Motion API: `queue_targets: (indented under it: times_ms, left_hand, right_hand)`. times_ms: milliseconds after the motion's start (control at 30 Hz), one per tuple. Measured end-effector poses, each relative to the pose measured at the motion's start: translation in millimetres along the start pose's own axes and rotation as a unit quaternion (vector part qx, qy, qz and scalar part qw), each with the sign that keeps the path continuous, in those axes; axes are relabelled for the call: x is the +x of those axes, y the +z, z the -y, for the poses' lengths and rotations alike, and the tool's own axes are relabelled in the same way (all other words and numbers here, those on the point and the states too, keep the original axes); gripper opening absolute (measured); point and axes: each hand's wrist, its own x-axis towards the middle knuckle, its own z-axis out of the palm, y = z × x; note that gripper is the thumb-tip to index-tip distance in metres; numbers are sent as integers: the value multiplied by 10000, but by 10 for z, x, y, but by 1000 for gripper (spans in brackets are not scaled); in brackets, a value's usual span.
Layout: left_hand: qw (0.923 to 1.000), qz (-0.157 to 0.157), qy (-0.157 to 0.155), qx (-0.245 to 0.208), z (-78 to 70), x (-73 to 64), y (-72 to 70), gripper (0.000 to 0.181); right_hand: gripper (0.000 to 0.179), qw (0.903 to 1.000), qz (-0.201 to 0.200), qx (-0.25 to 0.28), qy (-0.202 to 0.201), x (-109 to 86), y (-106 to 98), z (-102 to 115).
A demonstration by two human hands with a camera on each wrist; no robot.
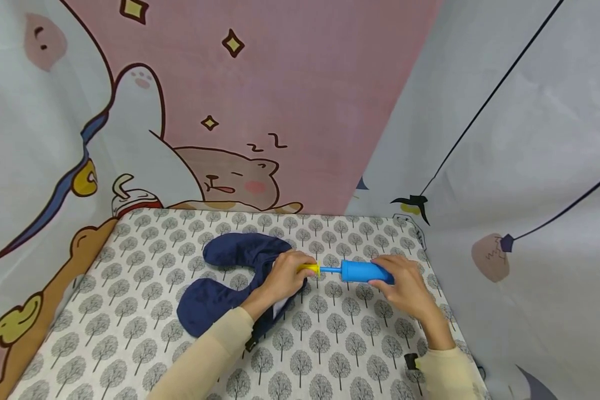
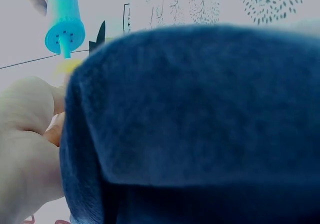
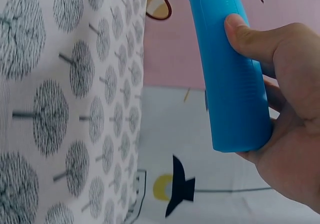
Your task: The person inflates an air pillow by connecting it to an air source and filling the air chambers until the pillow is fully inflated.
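Note:
A hand air pump with a blue barrel point(image 1: 362, 271) lies level between the two hands, its thin blue rod point(image 1: 331, 270) partly drawn out. My left hand point(image 1: 286, 276) grips the yellow handle point(image 1: 316, 269) at the rod's end. Curled around the barrel's other end is my right hand point(image 1: 404, 284); in the right wrist view its thumb presses along the blue side. Below and beside the left hand lies a navy U-shaped neck pillow point(image 1: 202, 305), its opening to the left. The pillow point(image 2: 200, 103) fills much of the left wrist view and hides part of the left hand.
A cloth with grey tree prints point(image 1: 305, 364) covers the table. Printed curtains with a sleeping bear point(image 1: 240, 180) rise behind and at both sides, the right one point(image 1: 545, 166) close to the right forearm. A small black tab point(image 1: 251, 345) sticks out from the pillow's near edge.

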Motion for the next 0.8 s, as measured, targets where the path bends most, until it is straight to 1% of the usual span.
queue_targets:
  times_ms: [200, 300, 467, 533, 633, 800]
  left_hand:
    - [9998, 69, 33, 168, -61, 2, -27, 20]
    - [9998, 107, -67, 176, -95, 2, -33, 21]
    - [9987, 339, -322, 178, -169, 27, -76, 23]
    - [9981, 439, -397, 155, -192, 37, -100, 24]
    - [9977, 521, -432, 107, -207, 49, -141, 26]
    - [9970, 579, -506, 91, -203, 47, -177, 25]
  right_hand:
    - [53, 9998, 116, 47, 136, 97, 140, 144]
    - [53, 9997, 162, -14, 164, 143, 208, 210]
    - [52, 9995, 199, -173, 177, 178, 265, 282]
    - [52, 9994, 232, -140, 196, 175, 268, 273]
    - [53, 9990, 325, 37, 297, 154, 239, 225]
    - [53, 9980, 401, 237, 429, 51, 123, 87]
